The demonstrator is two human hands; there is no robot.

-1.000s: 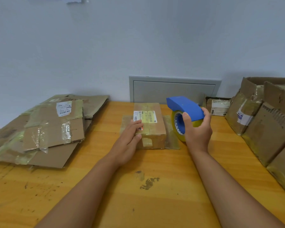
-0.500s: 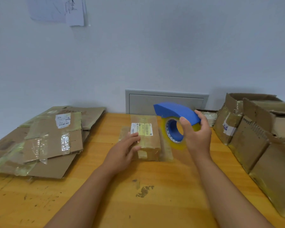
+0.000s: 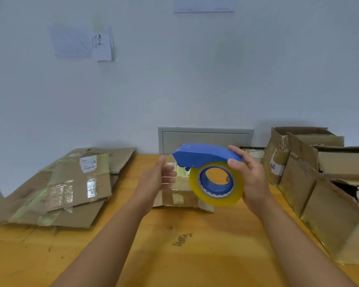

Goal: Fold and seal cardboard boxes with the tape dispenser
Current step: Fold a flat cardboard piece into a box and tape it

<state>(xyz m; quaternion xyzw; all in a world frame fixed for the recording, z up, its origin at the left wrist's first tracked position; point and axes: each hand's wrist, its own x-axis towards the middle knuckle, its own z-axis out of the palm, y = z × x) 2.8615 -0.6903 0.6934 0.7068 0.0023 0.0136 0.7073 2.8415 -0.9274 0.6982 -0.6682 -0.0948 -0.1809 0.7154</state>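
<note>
A small brown cardboard box (image 3: 179,198) with a white label lies on the wooden table (image 3: 174,255), partly hidden behind both hands. My right hand (image 3: 250,179) grips a blue tape dispenser (image 3: 205,156) holding a yellowish tape roll (image 3: 217,183), raised above the box's right side. My left hand (image 3: 157,181) hovers in front of the box's left side, fingers straight and pointing toward the dispenser's front end. Whether it touches the tape end is not visible.
A stack of flattened, taped cardboard (image 3: 66,183) lies on the left of the table. Several assembled and open boxes (image 3: 319,183) stand along the right edge. A grey wall panel (image 3: 205,137) sits behind the box.
My right hand has lifted the dispenser up and turned it toward me. My left hand has left the box top and risen toward the dispenser. The camera has tilted up.
</note>
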